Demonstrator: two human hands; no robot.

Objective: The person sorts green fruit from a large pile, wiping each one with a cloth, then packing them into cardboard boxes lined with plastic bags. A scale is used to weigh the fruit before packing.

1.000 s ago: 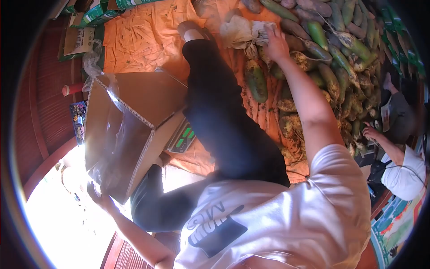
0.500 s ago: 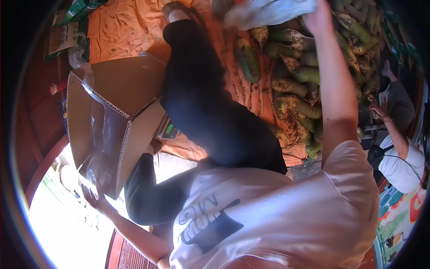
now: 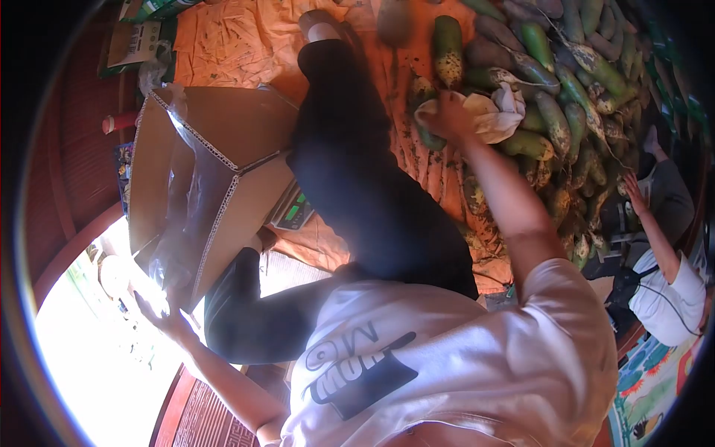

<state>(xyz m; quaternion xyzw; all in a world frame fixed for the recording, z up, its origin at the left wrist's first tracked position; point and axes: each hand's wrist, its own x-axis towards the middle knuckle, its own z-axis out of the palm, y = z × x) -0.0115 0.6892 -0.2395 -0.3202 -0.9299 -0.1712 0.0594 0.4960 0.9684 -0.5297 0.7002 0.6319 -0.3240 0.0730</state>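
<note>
My right hand [image 3: 453, 121] grips a pale, crumpled cloth [image 3: 497, 118] over the near side of a heap of green radishes [image 3: 532, 145]. Partly under that hand lies one radish, mostly hidden. At lower left, my left hand [image 3: 167, 319] is at the near lower edge of an open cardboard box [image 3: 249, 119], its visible fingers apart; glare makes the contact hard to see. Clear plastic lining [image 3: 182, 167] hangs along the box's inside and rim. Beside the box, partly covered by it, a scale [image 3: 294, 211] shows a lit green display.
An orange sheet [image 3: 231, 45] with dirt specks lies under the radishes. My dark-trousered leg [image 3: 346, 134] stretches between box and heap. Another person [image 3: 663, 287] sits at the far right, a hand near the heap. A red roll-like object [image 3: 119, 123] is left of the box.
My right hand has come down and left with the cloth, from the top of the view to the heap's near side. The left hand stays by the box. The whole view has shifted slightly.
</note>
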